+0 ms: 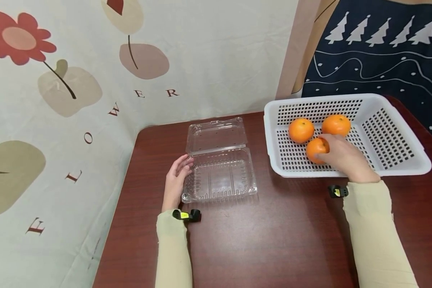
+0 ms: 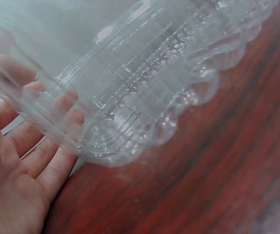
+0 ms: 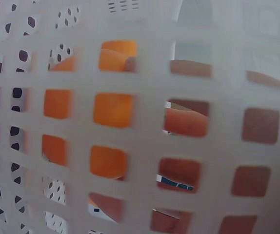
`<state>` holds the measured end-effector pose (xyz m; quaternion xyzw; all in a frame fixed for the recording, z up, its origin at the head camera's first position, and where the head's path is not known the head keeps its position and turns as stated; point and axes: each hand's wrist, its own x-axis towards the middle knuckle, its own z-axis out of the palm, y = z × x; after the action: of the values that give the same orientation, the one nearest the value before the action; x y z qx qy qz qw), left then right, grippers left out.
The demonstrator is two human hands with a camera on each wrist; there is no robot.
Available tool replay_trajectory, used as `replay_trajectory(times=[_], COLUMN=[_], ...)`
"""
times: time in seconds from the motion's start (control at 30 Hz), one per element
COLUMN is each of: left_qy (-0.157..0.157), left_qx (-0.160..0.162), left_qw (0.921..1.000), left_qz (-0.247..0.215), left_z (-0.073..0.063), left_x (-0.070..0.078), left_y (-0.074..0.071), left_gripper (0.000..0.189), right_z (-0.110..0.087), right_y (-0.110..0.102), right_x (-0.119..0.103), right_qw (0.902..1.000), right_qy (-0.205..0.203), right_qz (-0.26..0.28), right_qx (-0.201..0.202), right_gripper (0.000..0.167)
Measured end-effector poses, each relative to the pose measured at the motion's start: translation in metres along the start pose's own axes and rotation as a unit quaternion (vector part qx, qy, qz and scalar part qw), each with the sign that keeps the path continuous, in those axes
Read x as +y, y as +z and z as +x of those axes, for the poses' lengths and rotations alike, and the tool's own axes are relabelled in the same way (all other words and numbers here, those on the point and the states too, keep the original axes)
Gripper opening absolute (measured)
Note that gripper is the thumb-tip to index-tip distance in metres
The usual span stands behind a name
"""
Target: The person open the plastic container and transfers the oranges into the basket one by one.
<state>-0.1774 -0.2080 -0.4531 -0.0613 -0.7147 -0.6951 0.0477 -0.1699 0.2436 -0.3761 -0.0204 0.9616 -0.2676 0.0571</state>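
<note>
Inside the white basket (image 1: 423, 162), my right hand (image 1: 345, 158) grips an orange (image 1: 313, 150), fingers over its top and thumb on its near side. Through the basket's holes, the right wrist view shows that orange (image 3: 113, 109) and parts of the hand. Two other oranges lie beside it, one to the left (image 1: 301, 130) and one behind (image 1: 336, 125). My left hand (image 1: 176, 176) rests against the left side of a clear plastic clamshell box (image 1: 221, 176), its fingers relaxed. In the left wrist view, fingertips show through the box's wall (image 2: 115, 131).
The clamshell's lid (image 1: 217, 136) lies folded back toward the wall. Both box and basket stand on a dark red-brown table (image 1: 259, 240). Behind are a flower-print cloth (image 1: 216, 60) and, at the right, a dark cloth (image 1: 378, 64) with white trees.
</note>
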Motion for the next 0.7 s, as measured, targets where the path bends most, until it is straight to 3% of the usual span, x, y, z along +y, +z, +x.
replay_trajectory(times=[0.4,0.7], left_qy=[0.0,-0.004], left_qx=[0.001,0.002], left_qw=[1.0,1.0], left_qz=[0.0,0.007], left_z=[-0.0002,-0.0011], left_x=[0.0026,0.0025], left_y=[0.0013,0.0011], left_gripper=[0.04,0.04], right_z=[0.0,-0.0019], right_y=[-0.0033,-0.0076], right_x=[0.0009,-0.0001], right_qw=[0.9999,0.9992], right_qy=[-0.003,0.026], right_qz=[0.01,-0.016], right_qx=[-0.009,-0.025], right_gripper=[0.041,0.065])
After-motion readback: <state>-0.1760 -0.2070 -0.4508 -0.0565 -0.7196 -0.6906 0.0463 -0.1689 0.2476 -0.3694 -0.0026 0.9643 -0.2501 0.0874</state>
